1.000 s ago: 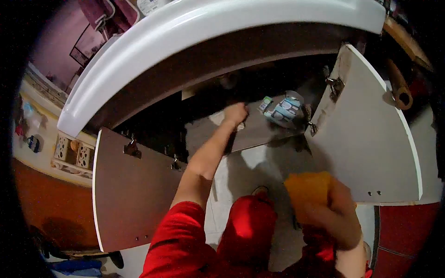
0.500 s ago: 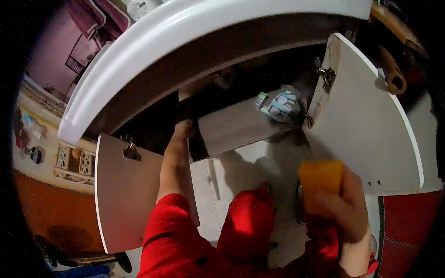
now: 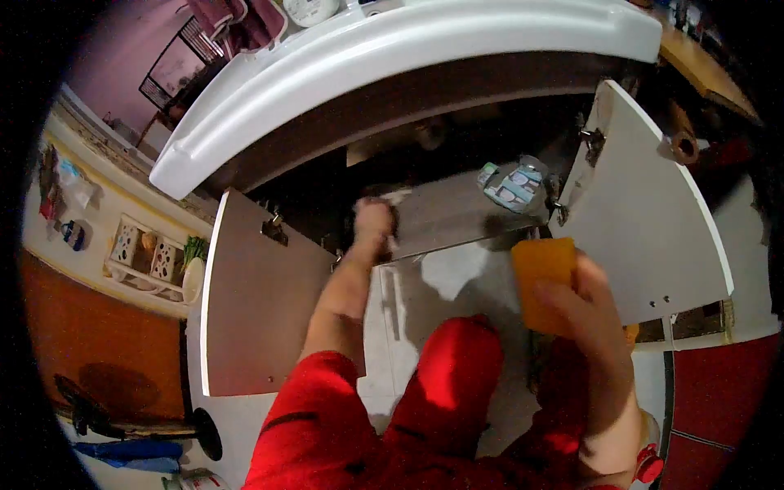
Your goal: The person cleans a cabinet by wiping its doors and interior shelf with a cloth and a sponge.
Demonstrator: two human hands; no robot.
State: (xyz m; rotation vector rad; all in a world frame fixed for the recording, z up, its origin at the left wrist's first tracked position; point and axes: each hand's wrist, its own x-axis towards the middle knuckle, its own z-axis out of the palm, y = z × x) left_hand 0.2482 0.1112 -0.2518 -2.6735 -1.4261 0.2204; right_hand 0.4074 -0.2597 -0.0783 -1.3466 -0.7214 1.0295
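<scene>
My right hand [image 3: 576, 298] grips an orange sponge [image 3: 541, 273], held up in front of the right cabinet door. Inside the open cabinet, my left hand [image 3: 374, 224] is low at the left end of the grey cabinet floor [image 3: 441, 208]. Its fingers look curled, and a small pale shape shows beside them; blur and shadow hide what it is. Toward the right of that floor lies a clear plastic bag with blue-and-white packs [image 3: 516, 186].
A white washbasin [image 3: 408, 57] overhangs the cabinet. Its left door [image 3: 261, 310] and right door [image 3: 653, 212] stand open on both sides of my arms. A cardboard tube [image 3: 684, 147] pokes out behind the right door. Left, a rack [image 3: 147, 257] hangs on the wall.
My left hand has come out from the dark left interior onto the cabinet floor, moving right. The sponge stays in my right hand, somewhat higher and farther left. The view has shifted.
</scene>
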